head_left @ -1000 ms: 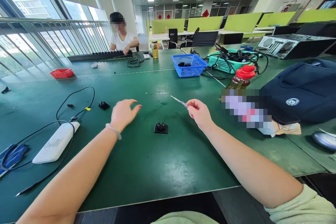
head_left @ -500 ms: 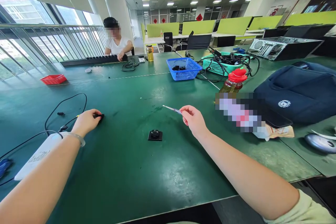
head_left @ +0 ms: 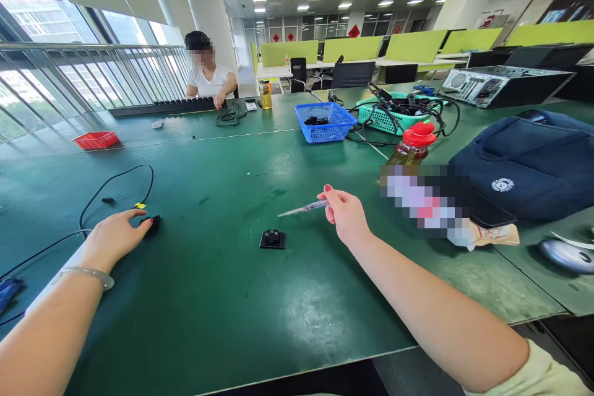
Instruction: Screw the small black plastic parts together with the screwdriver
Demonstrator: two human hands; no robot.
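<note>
My left hand [head_left: 114, 236] rests low over the table at the left, wearing a pale bangle. Its thumb and fingers hold a small black part [head_left: 153, 224] at the tabletop. My right hand [head_left: 347, 213], raised above the table, pinches a slim, pointed, silvery tool [head_left: 302, 208]. The tool's tip points left, above and just beyond a black square piece [head_left: 272, 239] with a raised round middle. That piece lies on the green table [head_left: 223, 303], touched by neither hand. Whether the tool is tweezers or a thin screwdriver I cannot tell.
A black cable [head_left: 152, 176] loops beyond my left hand. Farther off are a red tray [head_left: 96, 140], a blue basket [head_left: 326, 131] and a green basket [head_left: 371, 117] of cables. A red-lidded bottle [head_left: 416, 139] and dark blue bag [head_left: 538, 161] stand right. Another person [head_left: 211, 77] sits opposite.
My left hand has moved left and toward me, bringing the small black part along. The tool in my right hand has tilted, its tip lower and closer to the black square piece.
</note>
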